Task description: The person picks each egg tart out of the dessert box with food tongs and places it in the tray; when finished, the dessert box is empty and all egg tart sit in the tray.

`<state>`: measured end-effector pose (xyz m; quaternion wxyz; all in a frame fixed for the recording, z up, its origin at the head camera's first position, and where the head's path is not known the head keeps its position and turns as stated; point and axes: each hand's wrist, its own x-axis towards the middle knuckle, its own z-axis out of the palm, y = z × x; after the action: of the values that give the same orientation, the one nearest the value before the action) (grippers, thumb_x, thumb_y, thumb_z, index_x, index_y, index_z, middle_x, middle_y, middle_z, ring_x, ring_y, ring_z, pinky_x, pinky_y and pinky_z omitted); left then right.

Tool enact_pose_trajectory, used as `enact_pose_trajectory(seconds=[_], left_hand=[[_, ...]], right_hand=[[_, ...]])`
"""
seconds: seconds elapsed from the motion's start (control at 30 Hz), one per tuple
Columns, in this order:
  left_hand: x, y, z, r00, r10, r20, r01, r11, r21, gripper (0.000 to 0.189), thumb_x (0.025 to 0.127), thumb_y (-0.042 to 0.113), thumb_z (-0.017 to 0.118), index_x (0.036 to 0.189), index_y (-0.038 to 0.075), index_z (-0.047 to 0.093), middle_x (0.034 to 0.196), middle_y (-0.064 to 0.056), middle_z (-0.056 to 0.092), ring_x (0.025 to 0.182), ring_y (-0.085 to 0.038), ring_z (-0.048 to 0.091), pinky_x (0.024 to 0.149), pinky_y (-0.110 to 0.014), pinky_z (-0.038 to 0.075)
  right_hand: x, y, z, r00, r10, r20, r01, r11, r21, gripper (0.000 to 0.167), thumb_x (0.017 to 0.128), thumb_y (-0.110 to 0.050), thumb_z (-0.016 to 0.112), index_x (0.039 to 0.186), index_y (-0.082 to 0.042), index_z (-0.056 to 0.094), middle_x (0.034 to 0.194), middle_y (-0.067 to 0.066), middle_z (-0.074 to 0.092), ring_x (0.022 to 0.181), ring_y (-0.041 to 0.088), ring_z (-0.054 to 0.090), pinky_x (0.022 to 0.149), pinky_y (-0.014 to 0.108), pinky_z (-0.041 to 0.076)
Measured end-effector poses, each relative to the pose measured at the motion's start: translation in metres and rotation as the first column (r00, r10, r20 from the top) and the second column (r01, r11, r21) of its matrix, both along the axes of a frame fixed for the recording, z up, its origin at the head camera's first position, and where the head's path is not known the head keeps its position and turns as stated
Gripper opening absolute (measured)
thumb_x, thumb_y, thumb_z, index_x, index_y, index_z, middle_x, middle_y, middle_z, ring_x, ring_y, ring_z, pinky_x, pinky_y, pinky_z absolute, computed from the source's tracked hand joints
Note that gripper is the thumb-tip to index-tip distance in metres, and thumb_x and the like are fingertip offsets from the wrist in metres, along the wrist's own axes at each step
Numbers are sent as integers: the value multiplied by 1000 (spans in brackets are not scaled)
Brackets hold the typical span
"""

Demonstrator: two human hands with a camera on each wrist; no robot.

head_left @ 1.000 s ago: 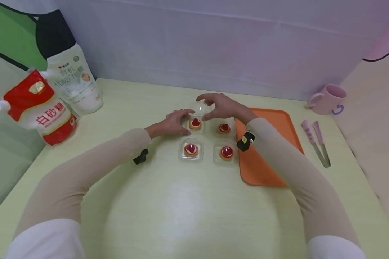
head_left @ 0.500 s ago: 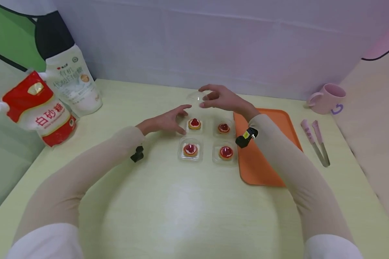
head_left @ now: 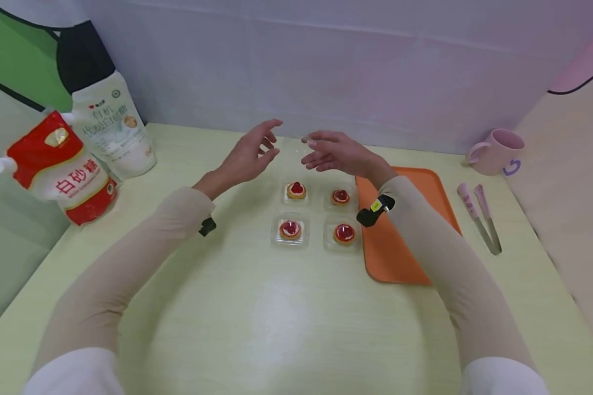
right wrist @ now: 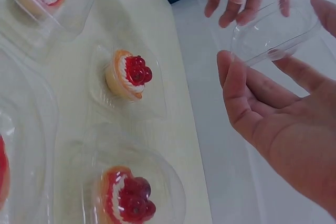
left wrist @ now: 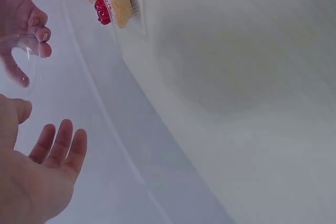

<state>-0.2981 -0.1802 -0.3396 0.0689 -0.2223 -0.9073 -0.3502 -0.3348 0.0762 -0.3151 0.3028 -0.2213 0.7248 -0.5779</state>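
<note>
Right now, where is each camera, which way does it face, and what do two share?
Head: on the person's head, facing forward and down at the table; sleeves, left hand and right hand show.
Left wrist: on that wrist, looking past the left hand across the table; a tart and both hands show.
Right wrist: on that wrist, facing the right hand holding a clear lid; left hand's fingers show.
Shared: both wrist views show the lid.

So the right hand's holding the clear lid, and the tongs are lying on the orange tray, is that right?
Not quite: the tongs lie on the table, to the right of the orange tray, as the head view shows. The right hand is holding the clear lid.
</note>
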Motion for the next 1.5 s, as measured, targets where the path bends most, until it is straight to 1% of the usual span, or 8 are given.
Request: enact_pose_trajectory(seconds=[0.13, 0.3, 0.63, 0.77, 0.9, 1.1, 1.27, 1.5], left_hand=[[5, 11, 5, 989, -15, -147, 5, 997, -71, 54, 101, 13, 56, 151, 12, 36, 113, -16, 61, 101, -29, 65, 87, -45, 53], [7, 16, 0, 962, -26, -272, 1, 996, -92, 49, 101, 7, 55, 147, 10, 39, 101, -16, 66, 86, -29, 66, 78, -41, 55], [7, 19, -3, 940, -52, -337, 37, 998, -50, 52, 98, 1, 56, 147, 10, 41, 92, -17, 66, 77, -28, 66, 76, -41, 56], [5, 20, -4, 943, -43, -329, 28, 998, -50, 53, 97, 1, 57, 147, 9, 42, 89, -17, 67, 72, -27, 63, 73, -40, 54], [3, 22, -3, 951, 5, -309, -23, 998, -54, 53, 98, 3, 56, 148, 12, 42, 90, -17, 69, 70, -27, 62, 71, -41, 53], [-5, 24, -1, 968, 113, -225, -126, 991, -45, 56, 98, 8, 57, 151, 15, 39, 94, -16, 72, 71, -29, 65, 70, -41, 52], [-10, 22, 3, 975, 188, -121, -191, 982, -14, 60, 96, 8, 56, 153, 16, 38, 94, -16, 72, 73, -30, 65, 67, -38, 46], [-22, 18, 8, 979, 200, 50, -200, 980, 10, 64, 96, 8, 56, 155, 16, 33, 95, -18, 71, 72, -30, 70, 61, -30, 48]], right_hand=[[1, -1, 0, 999, 3, 54, -2, 1000, -24, 47, 106, -35, 43, 145, -9, 46, 120, 19, 71, 104, 23, 72, 99, 40, 52], [3, -4, 2, 995, 27, 93, -24, 999, -28, 51, 105, -39, 42, 146, -8, 44, 117, 16, 72, 102, 21, 72, 90, 32, 55], [3, -6, 2, 994, -58, 93, 59, 998, -11, 55, 106, -47, 36, 143, -7, 48, 108, 9, 72, 98, 25, 71, 84, 29, 56], [2, -8, 1, 993, -91, 69, 89, 996, 32, 57, 106, -49, 32, 146, -10, 45, 110, 8, 68, 100, 27, 70, 85, 30, 56], [2, -10, 1, 993, -113, 28, 112, 992, 52, 58, 107, -50, 29, 154, -17, 35, 114, 10, 66, 103, 27, 69, 92, 34, 54], [1, -11, -3, 985, -153, -85, 156, 987, 28, 58, 106, -39, 42, 159, -26, 21, 119, 16, 61, 106, 29, 68, 97, 38, 53], [-1, -15, -7, 955, -209, -213, 217, 976, 17, 64, 103, -19, 54, 159, -25, 23, 114, 18, 62, 106, 35, 69, 95, 39, 55], [-8, -25, -15, 892, -253, -374, 284, 958, 29, 66, 98, -5, 60, 156, -17, 32, 112, 30, 65, 89, 31, 71, 85, 33, 58]])
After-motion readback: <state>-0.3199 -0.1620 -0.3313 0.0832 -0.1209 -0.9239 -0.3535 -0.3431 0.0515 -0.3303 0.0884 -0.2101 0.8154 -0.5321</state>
